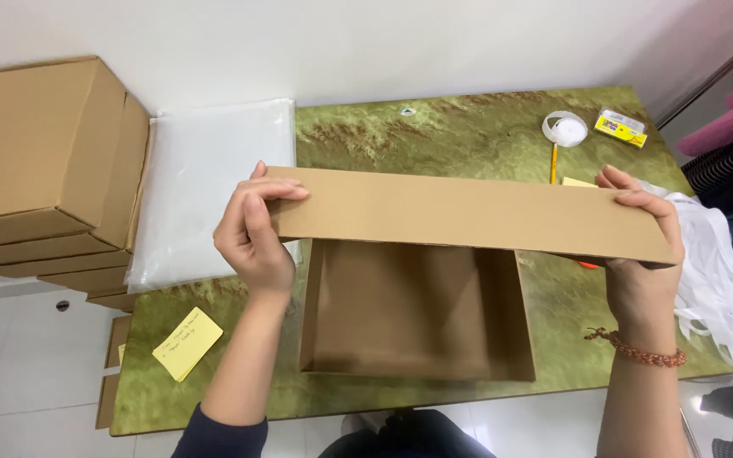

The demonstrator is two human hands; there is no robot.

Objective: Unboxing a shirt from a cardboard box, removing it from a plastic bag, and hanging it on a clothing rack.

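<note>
Both hands hold up the long flap [468,212] of an open cardboard box [413,314] that sits on the green-patterned counter [468,127] close to its near edge. The left hand [252,233] pinches the flap's left end, thumb on the near face and fingers curled over the top edge, so its grip is closed on the cardboard. The right hand [642,254] clamps the right end in the same way, fingers over the top edge and palm beneath; a beaded bracelet [638,348] circles that wrist. The flap spans the whole gap between the 2 grips and lies nearly flat above the far side of the box, whose brown interior shows open below it.

To the left of the box, a stack of clear plastic bags [205,187] lies flat, and beyond it a pile of cardboard boxes [44,161] stands at the counter's left end. A yellow sticky note [187,342] rests near the left forearm. Behind the flap are a roll of white tape [564,128], a pencil [553,161] and a small yellow packet [621,127]. White strips [723,280] hang off the right edge.
</note>
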